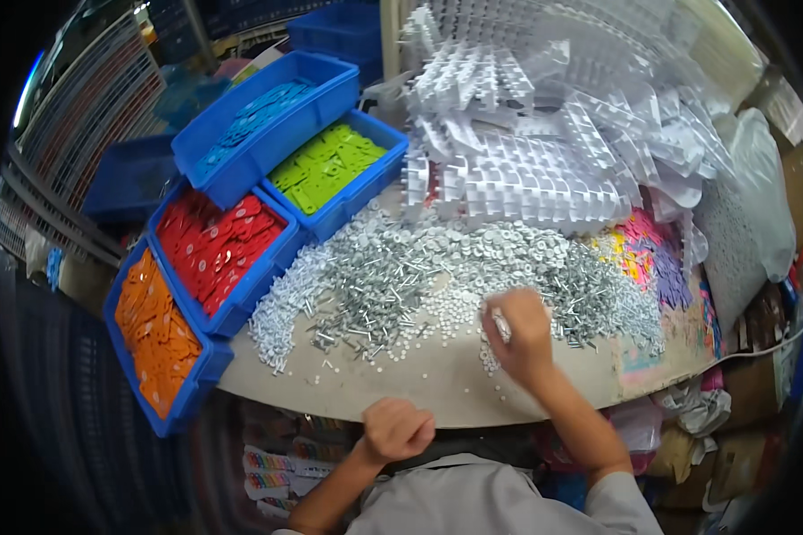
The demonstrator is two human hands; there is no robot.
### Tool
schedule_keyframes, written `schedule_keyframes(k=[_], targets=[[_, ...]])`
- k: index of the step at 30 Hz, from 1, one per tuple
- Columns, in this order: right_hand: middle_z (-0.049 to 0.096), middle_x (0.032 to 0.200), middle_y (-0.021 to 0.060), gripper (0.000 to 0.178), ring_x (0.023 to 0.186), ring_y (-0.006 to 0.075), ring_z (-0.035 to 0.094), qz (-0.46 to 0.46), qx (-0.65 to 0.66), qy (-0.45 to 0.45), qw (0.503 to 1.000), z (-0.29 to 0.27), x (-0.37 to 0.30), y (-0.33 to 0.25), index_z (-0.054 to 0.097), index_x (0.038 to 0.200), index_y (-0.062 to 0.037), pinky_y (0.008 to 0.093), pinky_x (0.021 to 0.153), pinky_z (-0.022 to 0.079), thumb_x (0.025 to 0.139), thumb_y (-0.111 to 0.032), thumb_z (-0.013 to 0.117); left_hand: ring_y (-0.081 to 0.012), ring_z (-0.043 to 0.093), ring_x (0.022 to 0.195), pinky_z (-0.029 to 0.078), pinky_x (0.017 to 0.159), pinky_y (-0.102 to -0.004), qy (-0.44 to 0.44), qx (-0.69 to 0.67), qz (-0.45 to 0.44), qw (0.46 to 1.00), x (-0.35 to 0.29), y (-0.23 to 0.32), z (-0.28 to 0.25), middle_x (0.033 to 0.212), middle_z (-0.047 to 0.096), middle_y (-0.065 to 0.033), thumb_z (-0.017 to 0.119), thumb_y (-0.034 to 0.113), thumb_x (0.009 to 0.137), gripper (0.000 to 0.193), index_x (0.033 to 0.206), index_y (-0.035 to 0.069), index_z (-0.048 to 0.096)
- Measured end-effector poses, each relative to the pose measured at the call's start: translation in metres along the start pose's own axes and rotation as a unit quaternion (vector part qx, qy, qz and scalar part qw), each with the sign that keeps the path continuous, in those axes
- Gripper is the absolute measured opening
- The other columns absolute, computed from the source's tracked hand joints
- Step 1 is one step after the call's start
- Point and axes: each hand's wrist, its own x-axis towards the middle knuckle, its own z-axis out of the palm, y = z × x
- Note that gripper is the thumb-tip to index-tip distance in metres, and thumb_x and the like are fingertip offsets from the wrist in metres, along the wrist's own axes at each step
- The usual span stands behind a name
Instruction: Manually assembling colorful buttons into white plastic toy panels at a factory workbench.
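Note:
Over the table's front edge my left hand is closed, fingers curled in; whatever it may hold is hidden. My right hand hovers at the near side of a spread of small white discs, its thumb and fingers bent together. Anything between those fingertips is too small to make out. To the left of the discs lies a heap of short metal pins, and a second pin heap is to the right. Behind them are larger grey-white round pieces.
Blue bins at the left hold orange pieces, red pieces, green pieces and blue pieces. White ridged plastic strips pile up at the back. Purple pieces and a clear bag are at the right.

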Motion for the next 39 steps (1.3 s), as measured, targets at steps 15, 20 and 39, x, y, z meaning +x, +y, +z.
schedule_keyframes(k=[15,20,39], targets=[[0.066,0.112,0.0216,0.048,0.105,0.0401,0.064,0.351,-0.298,0.058,0.886,-0.076,0.152,0.239,0.055,0.122,-0.0044,0.051,0.087,0.051,0.083,-0.024,0.074,-0.0259,0.052,0.047,0.038,0.047,-0.0358,-0.073,-0.065,-0.188,0.977,0.003,-0.004,0.038,0.057,0.055,-0.0075,0.071,-0.001,0.08,0.006,0.076,0.002,0.067],[0.069,0.111,0.0239,0.043,0.104,0.0407,0.066,0.259,-0.298,0.119,0.911,-0.096,0.149,0.223,0.059,0.125,-0.0066,0.0474,0.087,0.051,0.086,-0.02,0.072,-0.0269,0.052,0.048,0.038,0.047,-0.0357,-0.12,-0.037,-0.155,0.98,0.005,-0.002,0.035,0.057,0.054,-0.0076,0.07,-0.001,0.079,0.005,0.077,0.003,0.067],[0.063,0.128,0.014,0.056,0.097,0.0269,0.061,0.047,-0.002,-0.073,0.996,-0.022,-0.089,-0.046,0.064,0.125,-0.0061,0.0375,0.085,0.046,0.073,-0.019,0.082,-0.0185,0.05,0.12,0.042,0.102,-0.0333,0.1,-0.482,-0.543,0.681,0.046,0.037,0.088,0.134,0.049,-0.0128,0.058,0.015,0.1,0.057,0.145,0.001,0.026]])
